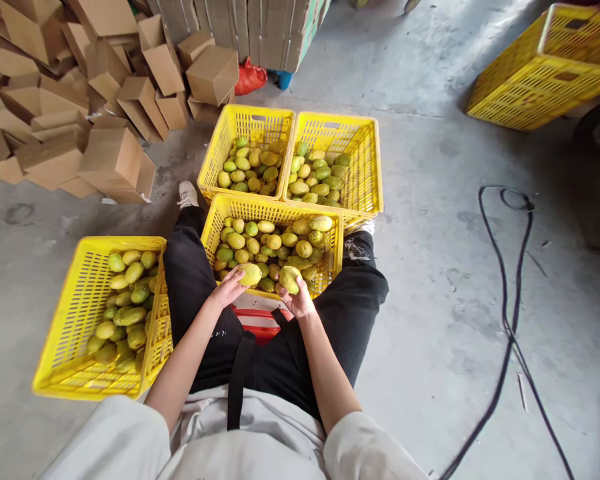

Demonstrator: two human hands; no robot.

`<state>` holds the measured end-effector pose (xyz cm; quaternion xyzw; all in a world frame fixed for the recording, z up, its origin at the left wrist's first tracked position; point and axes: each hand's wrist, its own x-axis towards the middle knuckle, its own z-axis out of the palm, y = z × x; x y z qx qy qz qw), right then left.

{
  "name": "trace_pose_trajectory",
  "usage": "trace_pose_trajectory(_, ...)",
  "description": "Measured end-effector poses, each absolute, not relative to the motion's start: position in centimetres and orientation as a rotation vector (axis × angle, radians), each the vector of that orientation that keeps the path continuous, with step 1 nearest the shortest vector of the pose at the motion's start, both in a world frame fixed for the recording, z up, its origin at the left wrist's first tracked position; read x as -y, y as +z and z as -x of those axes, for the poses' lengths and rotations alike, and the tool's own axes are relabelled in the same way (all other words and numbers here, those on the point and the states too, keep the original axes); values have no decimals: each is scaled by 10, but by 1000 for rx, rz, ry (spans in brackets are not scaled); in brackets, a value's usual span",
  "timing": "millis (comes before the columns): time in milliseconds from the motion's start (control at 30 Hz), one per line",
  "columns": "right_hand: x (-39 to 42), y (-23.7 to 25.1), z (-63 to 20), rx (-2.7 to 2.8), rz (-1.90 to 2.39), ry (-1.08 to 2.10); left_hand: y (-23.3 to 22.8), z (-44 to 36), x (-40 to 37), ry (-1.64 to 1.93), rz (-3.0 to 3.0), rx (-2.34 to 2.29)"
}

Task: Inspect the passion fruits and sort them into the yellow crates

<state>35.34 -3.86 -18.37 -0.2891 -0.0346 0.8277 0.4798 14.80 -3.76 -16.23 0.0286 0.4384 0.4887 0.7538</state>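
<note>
Grey sleeves nearest; left hand (229,288) fingers cupping mango (249,273), right hand (298,301) fingers gripping second mango (289,278); no legible writing.

The stacked crates (545,67) at two o'clock run off the right and top edges. The pallet of flat cartons (250,30) at twelve o'clock is cut by the top edge, and the cardboard boxes (55,87) at ten o'clock by the left. The black cable (510,320) leaves at the bottom. The mango (289,279) half hides the right hand (299,301)'s fingers.
</note>
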Motion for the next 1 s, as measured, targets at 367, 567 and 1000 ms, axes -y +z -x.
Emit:
trace_pose_trajectory(367, 34, -191, -355, -50, 811, 2052, -159, -145, 32, 1064, 78, -1041)
trace_pose_trajectory(567, 34, -187, -359, -72, 799, 2024, -152, -137, 29, 1049, 154, -959)
trace_pose_trajectory(1000, 32, -184, -361, -175, 851, 1952, -150, -140, 32, 917, 59, -931)
